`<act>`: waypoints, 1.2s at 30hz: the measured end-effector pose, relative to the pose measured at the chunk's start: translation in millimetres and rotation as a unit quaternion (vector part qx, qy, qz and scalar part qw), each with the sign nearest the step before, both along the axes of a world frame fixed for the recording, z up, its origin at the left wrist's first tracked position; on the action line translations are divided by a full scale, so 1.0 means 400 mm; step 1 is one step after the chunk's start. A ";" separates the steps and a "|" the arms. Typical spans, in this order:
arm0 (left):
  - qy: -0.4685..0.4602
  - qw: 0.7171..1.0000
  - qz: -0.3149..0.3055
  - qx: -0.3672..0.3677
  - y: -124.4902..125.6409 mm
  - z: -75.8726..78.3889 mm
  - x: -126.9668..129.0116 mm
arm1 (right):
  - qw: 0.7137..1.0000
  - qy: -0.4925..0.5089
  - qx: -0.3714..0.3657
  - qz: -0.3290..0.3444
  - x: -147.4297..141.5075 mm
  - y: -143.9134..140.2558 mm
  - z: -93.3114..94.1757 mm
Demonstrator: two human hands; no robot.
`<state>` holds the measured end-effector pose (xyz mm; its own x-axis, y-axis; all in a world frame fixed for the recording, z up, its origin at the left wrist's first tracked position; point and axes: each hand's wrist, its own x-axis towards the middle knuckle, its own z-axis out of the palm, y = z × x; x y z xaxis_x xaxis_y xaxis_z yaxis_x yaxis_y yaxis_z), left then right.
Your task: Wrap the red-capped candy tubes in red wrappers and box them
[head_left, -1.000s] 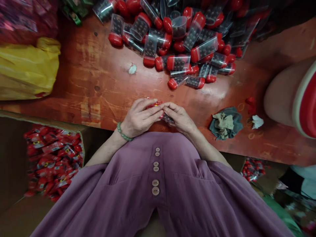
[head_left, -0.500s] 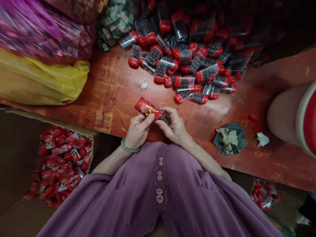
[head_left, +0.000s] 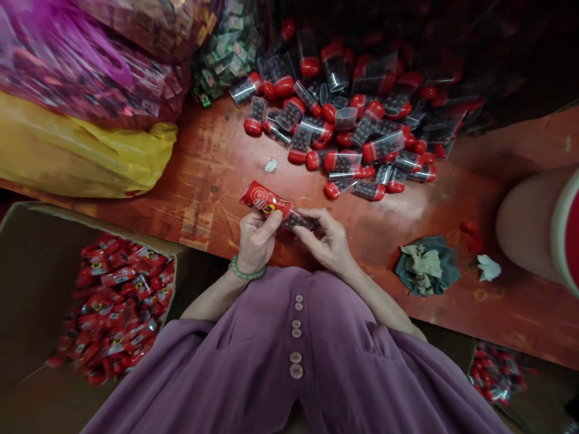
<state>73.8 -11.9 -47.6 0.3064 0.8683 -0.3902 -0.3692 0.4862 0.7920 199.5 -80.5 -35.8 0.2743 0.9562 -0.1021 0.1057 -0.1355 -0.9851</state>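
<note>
Red packet (head_left: pixel 265 201) held just above the bench (head_left: pixel 181 181) near edge, tilted. Left hand (head_left: pixel 256 241) pinches its middle, right hand (head_left: pixel 328 241) grips the clear end with dark balls. Pile of red-capped tubes (head_left: pixel 353 132) beyond; box of packets (head_left: pixel 117 301) lower left.
</note>
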 end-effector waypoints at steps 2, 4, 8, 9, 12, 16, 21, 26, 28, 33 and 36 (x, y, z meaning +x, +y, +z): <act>0.032 0.999 -0.004 0.020 0.003 -0.012 0.003 | 0.996 0.086 -0.033 0.001 0.001 0.006 -0.004; 0.055 0.998 -0.021 0.027 0.008 -0.024 0.003 | 0.990 0.130 -0.049 -0.010 0.001 0.008 -0.009; 0.017 0.999 -0.027 -0.002 0.022 -0.030 0.000 | 0.996 0.080 -0.018 -0.045 -0.008 0.011 -0.016; 0.006 1.000 -0.021 -0.008 0.025 -0.028 -0.001 | 0.996 0.071 -0.016 -0.044 -0.011 0.012 -0.017; -0.012 1.000 -0.002 -0.007 0.032 -0.025 -0.002 | 0.996 0.075 -0.026 -0.030 -0.017 0.017 -0.020; -0.009 1.000 -0.016 -0.009 0.037 -0.025 0.001 | 1.000 0.003 -0.001 -0.017 -0.014 0.017 -0.032; -0.014 0.998 -0.060 -0.004 0.042 -0.028 0.001 | 0.987 -0.127 0.099 -0.008 -0.005 0.012 -0.041; -0.010 0.997 -0.073 -0.023 0.031 -0.030 0.008 | 0.998 0.042 0.007 -0.037 -0.024 0.016 -0.039; -0.004 0.996 -0.085 -0.035 0.022 -0.031 0.009 | 0.994 0.096 -0.002 -0.056 -0.032 0.019 -0.043; -0.038 0.993 -0.097 -0.047 0.016 -0.022 -0.007 | 0.991 0.125 0.002 -0.038 -0.038 0.025 -0.045; -0.052 0.996 -0.062 -0.042 0.014 -0.008 -0.016 | 0.988 0.153 -0.005 -0.024 -0.038 0.025 -0.042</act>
<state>67.3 -6.5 -51.0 0.4521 0.7867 -0.4203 -0.3801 0.5962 0.7071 184.3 -70.7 -52.5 0.2734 0.9415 -0.1969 -0.2035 -0.1435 -0.9685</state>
